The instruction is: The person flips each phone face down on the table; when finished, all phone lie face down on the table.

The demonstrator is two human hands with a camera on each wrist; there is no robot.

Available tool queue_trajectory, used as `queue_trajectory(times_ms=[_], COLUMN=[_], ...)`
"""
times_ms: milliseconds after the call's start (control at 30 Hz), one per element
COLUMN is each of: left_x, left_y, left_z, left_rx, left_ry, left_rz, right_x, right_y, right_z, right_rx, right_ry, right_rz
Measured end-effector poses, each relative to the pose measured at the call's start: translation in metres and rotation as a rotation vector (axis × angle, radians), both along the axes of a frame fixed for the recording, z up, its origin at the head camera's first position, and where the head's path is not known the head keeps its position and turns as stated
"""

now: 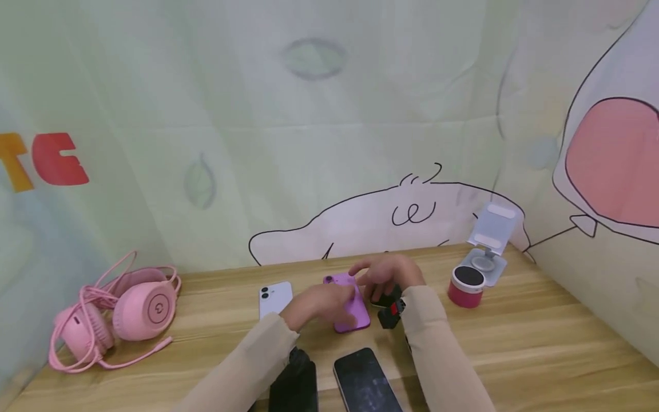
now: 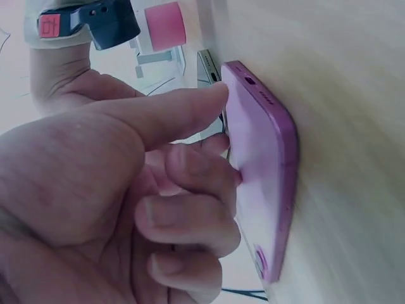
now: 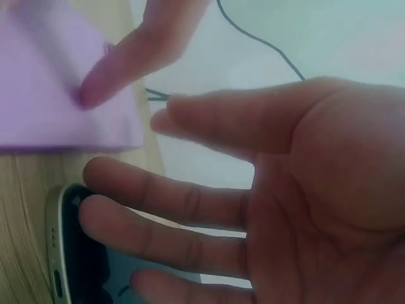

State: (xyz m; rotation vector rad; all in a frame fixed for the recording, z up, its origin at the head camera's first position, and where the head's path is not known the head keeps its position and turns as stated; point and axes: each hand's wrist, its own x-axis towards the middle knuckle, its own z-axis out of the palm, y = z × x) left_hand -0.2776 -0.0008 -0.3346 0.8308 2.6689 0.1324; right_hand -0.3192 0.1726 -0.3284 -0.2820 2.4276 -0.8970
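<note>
step: steadying purple phone [image 1: 352,303] on desk [image 1: 515,343] | left hand [image 1: 319,303] pressing it, fingers curled | right hand [image 1: 388,273] hovering at 2 o'clock, fingers spread, holding nothing | next likely needs a firm edge grip

We see wooden table [image 1: 540,343] set in corner; pale green cartoon-print cloth [image 1: 309,143] covers both walls, light soft, even.
</note>
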Motion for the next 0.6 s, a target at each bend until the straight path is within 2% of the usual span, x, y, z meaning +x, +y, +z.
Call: queue_trajectory(times_ms=[167, 433, 600], left_x=[-0.004, -0.015, -0.022], left_y=[0.019, 0.042, 0.054], left_z=[0.000, -0.013, -0.011], left_rx=[-0.013, 0.121, 0.069], left_ry=[-0.002, -0.077, -0.042], left_rz=[-0.015, -0.065, 0.029], right_x=[0.001, 0.001, -0.002], right_y=[0.007, 0.021, 0.034], right_z=[-0.001, -0.008, -0.007], right_rx=[0.009, -0.001, -0.030], right_ry=[-0.009, 0.004, -0.051], right_rz=[-0.054, -0.169, -0.180])
